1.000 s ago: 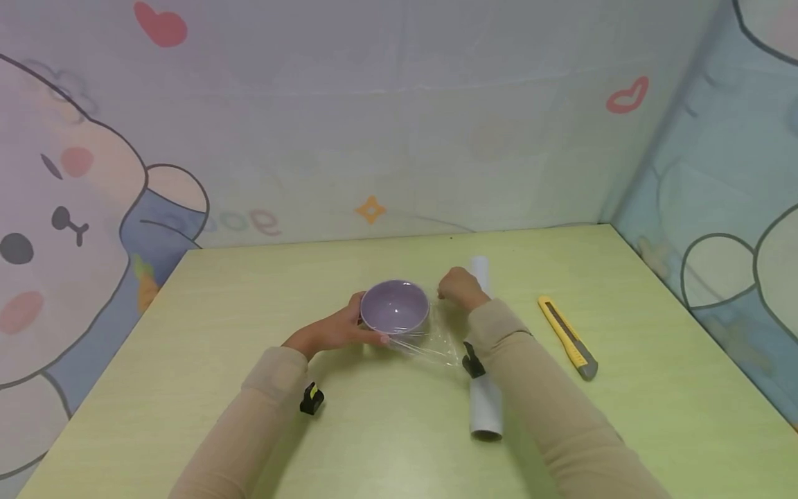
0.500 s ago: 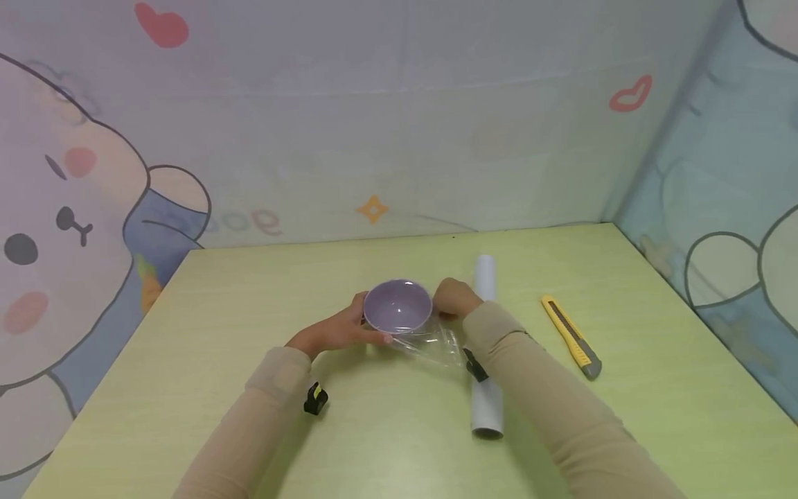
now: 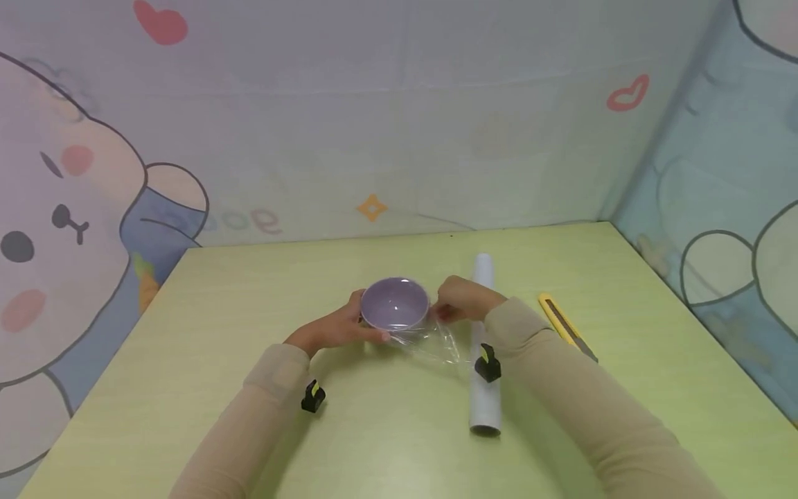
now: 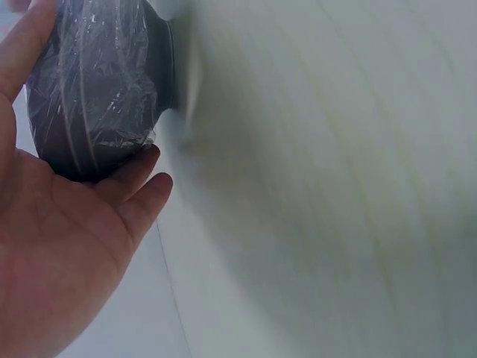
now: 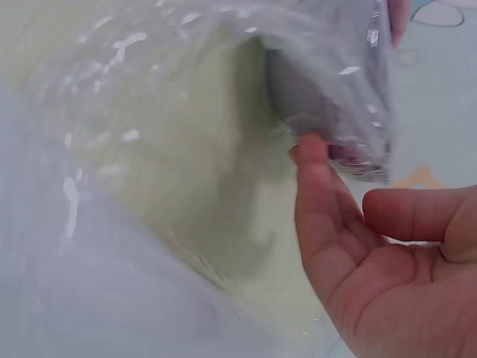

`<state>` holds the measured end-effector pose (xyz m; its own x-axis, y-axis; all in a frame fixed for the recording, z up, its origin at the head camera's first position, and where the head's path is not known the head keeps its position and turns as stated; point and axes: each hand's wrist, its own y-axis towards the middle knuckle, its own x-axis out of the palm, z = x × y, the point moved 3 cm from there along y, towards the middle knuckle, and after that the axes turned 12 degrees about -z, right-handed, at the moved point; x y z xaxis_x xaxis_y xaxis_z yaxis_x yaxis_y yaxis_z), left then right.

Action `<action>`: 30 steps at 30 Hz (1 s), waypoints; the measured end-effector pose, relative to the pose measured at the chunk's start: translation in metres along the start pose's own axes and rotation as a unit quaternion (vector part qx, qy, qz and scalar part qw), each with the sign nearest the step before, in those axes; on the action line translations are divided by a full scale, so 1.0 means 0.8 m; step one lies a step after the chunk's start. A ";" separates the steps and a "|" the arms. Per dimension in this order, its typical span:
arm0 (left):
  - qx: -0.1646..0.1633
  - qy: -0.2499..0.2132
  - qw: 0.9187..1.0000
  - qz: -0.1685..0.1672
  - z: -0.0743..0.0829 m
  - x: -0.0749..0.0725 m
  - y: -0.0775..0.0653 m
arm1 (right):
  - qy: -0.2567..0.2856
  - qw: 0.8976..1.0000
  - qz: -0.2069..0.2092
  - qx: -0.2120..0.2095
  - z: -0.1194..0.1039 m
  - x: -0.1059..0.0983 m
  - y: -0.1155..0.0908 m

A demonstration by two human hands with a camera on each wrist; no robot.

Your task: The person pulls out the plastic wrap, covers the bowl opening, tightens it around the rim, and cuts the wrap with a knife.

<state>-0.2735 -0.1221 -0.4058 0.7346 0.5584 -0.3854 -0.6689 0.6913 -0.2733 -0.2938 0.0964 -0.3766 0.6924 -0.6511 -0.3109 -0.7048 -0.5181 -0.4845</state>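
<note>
A purple bowl (image 3: pixel 395 303) stands on the table with clear plastic wrap (image 3: pixel 439 344) across it, loose and creased on its right front side. My left hand (image 3: pixel 335 328) grips the bowl from the left, thumb along the near side; in the left wrist view its fingers (image 4: pixel 141 201) reach the wrapped bowl near its foot. At the bowl's right side is my right hand (image 3: pixel 466 299). In the right wrist view its fingertips (image 5: pixel 311 149) press the wrap at the bowl's side, while the thumb stands apart from them. The wrap trails toward the roll.
A white roll (image 3: pixel 485 405) lies lengthwise to the right of the bowl, partly under my right wrist and its black mount (image 3: pixel 488 364). Farther right is a yellow utility knife (image 3: pixel 557 317), its near end partly behind my right sleeve. A printed cloth (image 3: pixel 399 138) hangs behind the table.
My right hand has come in from beyond the bowl's right to its side, and its forearm has swung right, now covering part of the knife. The left hand keeps its grip.
</note>
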 end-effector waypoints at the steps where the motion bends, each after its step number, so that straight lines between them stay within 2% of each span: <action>1: -0.001 0.001 1.000 0.001 0.000 0.000 0.001 | -0.012 1.000 0.001 0.001 -0.003 0.000 -0.003; 2: -0.001 0.001 1.000 0.002 0.000 -0.001 0.001 | -0.038 0.999 0.003 0.008 -0.007 0.001 -0.008; 3: 0.001 0.001 1.000 0.001 0.000 0.000 0.002 | -0.018 1.000 0.012 0.021 -0.010 0.002 -0.014; 5: 0.002 0.002 1.000 0.001 0.000 0.001 0.003 | -0.110 0.994 0.018 0.022 -0.018 0.006 -0.027; 7: 0.001 0.002 1.000 0.002 0.000 0.002 0.003 | -0.213 0.977 0.024 0.019 -0.025 0.014 -0.045; 10: -0.001 0.002 1.000 0.003 0.000 0.002 0.002 | -0.346 0.937 0.038 0.020 -0.027 0.029 -0.071; 11: -0.003 0.002 1.000 0.004 0.000 0.002 0.002 | -0.373 0.927 0.039 0.021 -0.026 0.035 -0.078; 14: -0.001 0.004 1.000 0.005 0.000 0.002 0.000 | -0.403 0.914 0.037 0.031 -0.017 0.051 -0.093; 19: 0.008 0.009 1.000 0.005 -0.001 0.001 0.000 | -0.403 0.913 0.037 0.038 -0.006 0.064 -0.101; 25: 0.008 0.005 1.000 0.004 0.000 0.002 0.000 | -0.415 0.909 0.027 0.026 -0.005 0.066 -0.104; 27: 0.008 0.005 1.000 0.003 0.001 0.002 -0.001 | -0.409 0.912 0.023 0.007 -0.007 0.063 -0.105; 28: 0.007 0.007 1.000 0.003 0.001 0.002 -0.001 | -0.398 0.917 0.017 -0.001 -0.007 0.060 -0.105; 30: 0.005 0.008 1.000 0.003 0.001 0.001 -0.002 | -0.359 0.933 -0.004 -0.014 -0.006 0.055 -0.106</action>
<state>-0.2718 -0.1221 -0.4048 0.7286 0.5547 -0.4017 -0.6718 0.6929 -0.2617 -0.2044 0.1091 -0.3448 0.6148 -0.1124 -0.7806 -0.6965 -0.5416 -0.4706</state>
